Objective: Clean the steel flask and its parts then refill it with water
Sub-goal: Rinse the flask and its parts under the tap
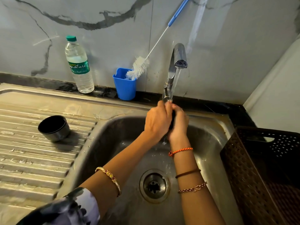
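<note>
Both my hands are held together over the steel sink [103,138], under the running tap [179,57]. My left hand [156,121] and my right hand [178,123] grip a small dark flask part [172,120] between them; only a thin black strip of it shows. Water streams from the tap onto my fingers and falls toward the drain [154,185]. The flask's dark cup lid [54,128] lies on its side on the ribbed drainboard [32,159], to the left of the basin. The flask body is not in view.
A plastic water bottle [79,65] with a green cap stands on the back ledge. A blue holder [125,84] next to it holds a white bottle brush [139,67] with a blue handle. A brown perforated basket [263,168] stands right of the sink.
</note>
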